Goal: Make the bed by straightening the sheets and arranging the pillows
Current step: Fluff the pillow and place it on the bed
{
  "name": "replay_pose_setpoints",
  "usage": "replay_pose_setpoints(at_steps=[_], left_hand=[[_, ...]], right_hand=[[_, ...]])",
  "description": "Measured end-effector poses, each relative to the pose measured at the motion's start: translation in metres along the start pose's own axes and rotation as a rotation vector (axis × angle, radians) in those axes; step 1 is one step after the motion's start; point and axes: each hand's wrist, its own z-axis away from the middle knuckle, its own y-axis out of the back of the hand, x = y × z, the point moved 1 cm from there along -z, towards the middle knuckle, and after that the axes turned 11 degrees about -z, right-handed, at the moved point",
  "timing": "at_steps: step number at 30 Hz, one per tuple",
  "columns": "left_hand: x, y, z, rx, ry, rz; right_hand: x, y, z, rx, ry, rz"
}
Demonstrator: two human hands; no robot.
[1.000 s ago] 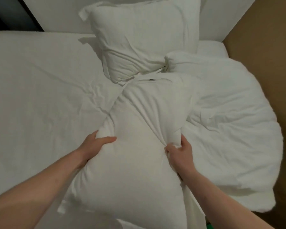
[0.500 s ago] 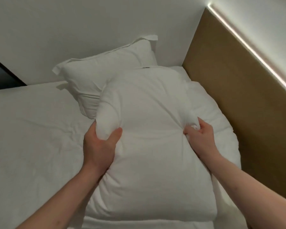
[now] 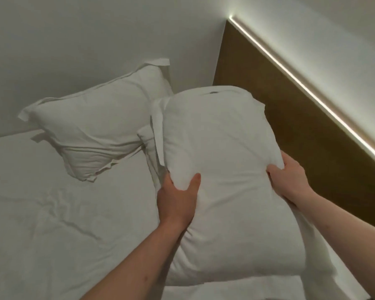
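Note:
I hold a plump white pillow (image 3: 223, 169) up in front of me, over the right side of the bed. My left hand (image 3: 177, 198) grips its left edge, thumb on top. At its right edge my right hand (image 3: 288, 180) pinches the cover. A second white pillow (image 3: 100, 126) leans against the wall at the head of the bed, to the left of the held one. The wrinkled white sheet (image 3: 52, 224) covers the mattress on the left. The duvet under the held pillow is mostly hidden.
A brown headboard panel (image 3: 301, 137) runs along the right side, with a lit strip (image 3: 290, 74) on its top edge. The white wall (image 3: 85, 40) stands behind the pillows. A dark gap shows at the far left edge.
Both hands have lifted the pillow off the duvet and carried it up and to the right, toward the brown panel. The view has tilted upward.

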Motion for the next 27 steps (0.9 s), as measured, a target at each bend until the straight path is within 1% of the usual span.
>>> replay_pose_setpoints(at_steps=[2, 3, 4, 5, 6, 8, 9, 11, 12, 13, 15, 17, 18, 20, 21, 22, 23, 24, 25, 27], left_hand=[[-0.040, -0.028, -0.005, -0.254, 0.123, -0.183], [-0.060, -0.036, -0.005, -0.367, 0.144, -0.268], [-0.076, -0.041, -0.006, -0.443, 0.141, -0.324], [-0.086, -0.043, -0.007, -0.479, 0.126, -0.345], [-0.093, -0.044, -0.010, -0.487, 0.111, -0.358], [-0.100, -0.043, -0.015, -0.450, 0.108, -0.348], [-0.104, -0.042, -0.017, -0.448, 0.140, -0.311], [-0.105, -0.044, -0.016, -0.514, 0.258, -0.179], [-0.103, -0.046, -0.015, -0.555, 0.278, -0.125], [-0.102, -0.050, -0.014, -0.572, 0.255, -0.119], [-0.098, -0.057, -0.010, -0.538, 0.177, -0.161], [-0.086, -0.063, -0.004, -0.441, 0.085, -0.177], [-0.078, -0.065, -0.001, -0.345, 0.033, -0.172], [-0.056, -0.070, 0.006, -0.067, -0.077, -0.186], [-0.045, -0.072, 0.009, 0.032, -0.126, -0.206], [-0.037, -0.075, 0.011, 0.056, -0.148, -0.218], [-0.037, -0.080, 0.010, 0.005, -0.138, -0.236], [-0.041, -0.083, 0.008, -0.097, -0.103, -0.271], [-0.048, -0.083, 0.005, -0.231, -0.068, -0.322], [-0.064, -0.076, -0.001, -0.508, -0.026, -0.397]], right_hand=[[0.044, -0.008, -0.012, -0.149, -0.101, 0.276], [0.062, -0.015, -0.013, -0.227, -0.178, 0.366], [0.078, -0.022, -0.012, -0.281, -0.244, 0.387], [0.090, -0.027, -0.012, -0.292, -0.291, 0.367], [0.098, -0.030, -0.013, -0.271, -0.305, 0.327], [0.108, -0.033, -0.015, -0.187, -0.320, 0.241], [0.109, -0.034, -0.013, -0.150, -0.342, 0.203], [0.106, -0.035, -0.011, -0.107, -0.404, 0.152], [0.103, -0.035, -0.010, -0.107, -0.405, 0.144], [0.098, -0.034, -0.012, -0.096, -0.375, 0.136], [0.085, -0.027, -0.021, -0.006, -0.222, 0.080], [0.073, -0.018, -0.029, 0.107, -0.080, -0.019], [0.067, -0.016, -0.031, 0.163, -0.015, -0.070], [0.059, -0.013, -0.036, 0.314, 0.127, -0.123], [0.055, -0.014, -0.037, 0.376, 0.192, -0.119], [0.056, -0.015, -0.041, 0.409, 0.219, -0.093], [0.059, -0.016, -0.045, 0.398, 0.201, -0.052], [0.064, -0.020, -0.047, 0.353, 0.154, 0.026], [0.068, -0.027, -0.048, 0.288, 0.125, 0.126], [0.071, -0.052, -0.041, 0.128, 0.183, 0.277]])
